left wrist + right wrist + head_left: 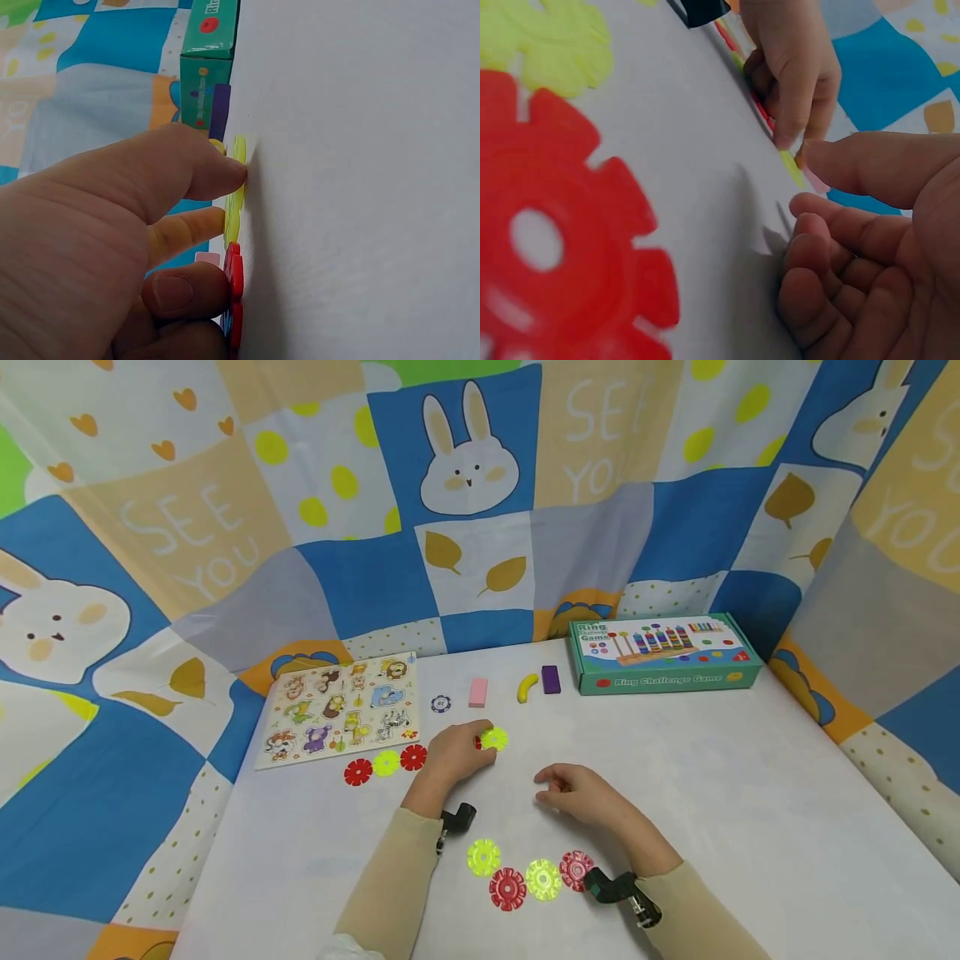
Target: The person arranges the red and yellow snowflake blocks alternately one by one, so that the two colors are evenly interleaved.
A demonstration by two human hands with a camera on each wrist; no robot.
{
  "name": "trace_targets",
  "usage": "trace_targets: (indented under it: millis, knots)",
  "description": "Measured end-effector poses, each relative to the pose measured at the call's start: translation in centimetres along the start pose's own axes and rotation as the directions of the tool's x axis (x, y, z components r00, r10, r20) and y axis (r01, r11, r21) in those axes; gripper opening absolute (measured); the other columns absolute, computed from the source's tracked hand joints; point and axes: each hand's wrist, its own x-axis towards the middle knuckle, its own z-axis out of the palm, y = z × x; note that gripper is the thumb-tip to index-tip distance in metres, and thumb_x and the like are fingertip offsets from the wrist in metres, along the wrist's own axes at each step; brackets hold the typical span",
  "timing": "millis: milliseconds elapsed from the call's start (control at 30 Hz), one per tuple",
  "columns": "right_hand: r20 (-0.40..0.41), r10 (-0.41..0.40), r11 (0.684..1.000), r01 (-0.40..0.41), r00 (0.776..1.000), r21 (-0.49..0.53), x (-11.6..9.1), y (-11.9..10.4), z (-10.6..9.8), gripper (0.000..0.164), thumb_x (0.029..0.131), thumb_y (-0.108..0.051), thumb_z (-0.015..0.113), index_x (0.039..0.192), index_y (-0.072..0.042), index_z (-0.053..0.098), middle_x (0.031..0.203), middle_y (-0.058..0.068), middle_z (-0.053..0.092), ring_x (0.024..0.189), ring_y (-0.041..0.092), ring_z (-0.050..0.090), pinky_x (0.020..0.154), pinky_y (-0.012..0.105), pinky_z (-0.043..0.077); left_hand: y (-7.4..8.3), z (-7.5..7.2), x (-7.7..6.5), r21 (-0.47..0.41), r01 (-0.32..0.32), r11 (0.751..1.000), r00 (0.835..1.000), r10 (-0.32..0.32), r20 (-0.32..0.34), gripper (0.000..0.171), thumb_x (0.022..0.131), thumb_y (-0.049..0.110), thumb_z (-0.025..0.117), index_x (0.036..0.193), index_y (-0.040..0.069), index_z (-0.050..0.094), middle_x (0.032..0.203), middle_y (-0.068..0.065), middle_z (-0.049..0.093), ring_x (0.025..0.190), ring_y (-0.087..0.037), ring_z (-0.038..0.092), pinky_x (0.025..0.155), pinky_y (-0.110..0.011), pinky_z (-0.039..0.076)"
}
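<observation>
My left hand (pixel 459 752) pinches a yellow notched plastic disc (pixel 494 738) with thumb and forefinger, low at the tabletop. Its other fingers rest by a red notched disc (pixel 235 274), which the hand mostly hides in the head view. To its left lie a red disc (pixel 358 772), a yellow disc (pixel 386 763) and another red disc (pixel 413 757) in a row. My right hand (pixel 581 792) hovers with loosely curled fingers and holds nothing. Nearer my body, a second row has a yellow disc (pixel 483 857), red disc (pixel 507 889), yellow disc (pixel 543 880) and red disc (pixel 576 870).
An animal puzzle board (pixel 341 710) lies at the left. Behind the hands are a chip (pixel 441 703), a pink block (pixel 477 692), a toy banana (pixel 527 687) and a purple block (pixel 551 679). A green game box (pixel 667 681) sits back right, before a patterned curtain (pixel 480 568).
</observation>
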Motion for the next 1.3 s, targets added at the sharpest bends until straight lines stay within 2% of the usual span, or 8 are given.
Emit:
trace_targets:
  millis: [267, 433, 633, 733, 900, 1100, 1300]
  knots:
    - [0.105, -0.001, 1.000, 0.003, 0.994, -0.016, -3.4, 1.3, -0.7, 0.026, 0.080, -0.025, 0.075, 0.101, -0.013, 0.065, 0.073, 0.002, 0.052, 0.066, 0.014, 0.047, 0.056, 0.026, 0.038, 0.1, -0.3, -0.1, -0.012, 0.002, 1.000, 1.000, -0.002, 0.005, 0.051, 0.080, 0.037, 0.065, 0.129, 0.028, 0.058, 0.110, 0.004, 0.062, 0.084, -0.018, 0.051, 0.072, -0.035, 0.041]
    - [0.165, -0.043, 0.999, 0.045, 0.985, -0.008, -5.6, 2.2, -1.0, 0.032, 0.073, -0.021, 0.080, 0.100, -0.012, 0.065, 0.073, 0.003, 0.053, 0.063, 0.014, 0.047, 0.055, 0.026, 0.040, 0.2, -0.3, -0.2, -0.012, 0.000, 1.000, 1.000, 0.000, 0.006, 0.051, 0.081, 0.037, 0.065, 0.130, 0.027, 0.057, 0.113, 0.003, 0.062, 0.085, -0.018, 0.051, 0.074, -0.035, 0.042]
    - [0.151, -0.123, 0.988, 0.136, 0.981, -0.075, -7.7, 2.7, -0.8, 0.033, 0.068, -0.016, 0.082, 0.097, -0.016, 0.064, 0.073, 0.002, 0.053, 0.062, 0.008, 0.047, 0.057, 0.025, 0.041, 0.2, -0.3, -0.3, -0.007, 0.001, 1.000, 1.000, -0.001, 0.004, 0.050, 0.082, 0.036, 0.065, 0.130, 0.027, 0.057, 0.116, 0.004, 0.062, 0.087, -0.018, 0.051, 0.078, -0.036, 0.043]
    - [0.114, -0.144, 0.976, 0.160, 0.983, -0.145, -8.2, 2.5, -0.4, 0.034, 0.066, -0.017, 0.083, 0.094, -0.019, 0.063, 0.072, -0.001, 0.052, 0.065, 0.008, 0.047, 0.058, 0.025, 0.041, 0.1, -0.3, -0.3, -0.009, 0.004, 1.000, 1.000, -0.004, 0.003, 0.050, 0.082, 0.036, 0.065, 0.130, 0.027, 0.057, 0.116, 0.004, 0.062, 0.087, -0.018, 0.051, 0.079, -0.037, 0.043]
    - [0.072, -0.096, 0.967, 0.110, 0.993, -0.230, -8.3, 1.9, 0.5, 0.034, 0.064, -0.022, 0.084, 0.088, -0.020, 0.060, 0.071, -0.004, 0.051, 0.065, 0.009, 0.046, 0.057, 0.026, 0.039, 0.1, -0.3, -0.4, -0.018, 0.004, 1.000, 1.000, -0.003, 0.006, 0.050, 0.082, 0.036, 0.065, 0.130, 0.026, 0.057, 0.115, 0.003, 0.062, 0.087, -0.019, 0.051, 0.078, -0.037, 0.043]
    - [0.087, -0.023, 0.971, 0.043, 0.996, -0.237, -8.4, 1.2, 0.8, 0.034, 0.064, -0.021, 0.084, 0.081, -0.019, 0.055, 0.072, -0.005, 0.052, 0.068, 0.013, 0.047, 0.057, 0.028, 0.040, 0.1, -0.2, -0.3, -0.015, 0.007, 1.000, 1.000, -0.006, 0.018, 0.051, 0.082, 0.037, 0.064, 0.131, 0.027, 0.056, 0.116, 0.003, 0.062, 0.087, -0.018, 0.051, 0.078, -0.037, 0.043]
    - [0.153, -0.087, 0.975, 0.116, 0.984, -0.188, -9.0, 0.7, 0.0, 0.025, 0.075, -0.020, 0.078, 0.080, -0.021, 0.053, 0.066, -0.010, 0.054, 0.061, 0.008, 0.049, 0.054, 0.025, 0.041, 0.2, -0.3, -0.4, -0.020, -0.005, 1.000, 1.000, 0.005, 0.012, 0.050, 0.081, 0.036, 0.064, 0.130, 0.026, 0.057, 0.114, 0.003, 0.062, 0.087, -0.018, 0.051, 0.078, -0.037, 0.043]
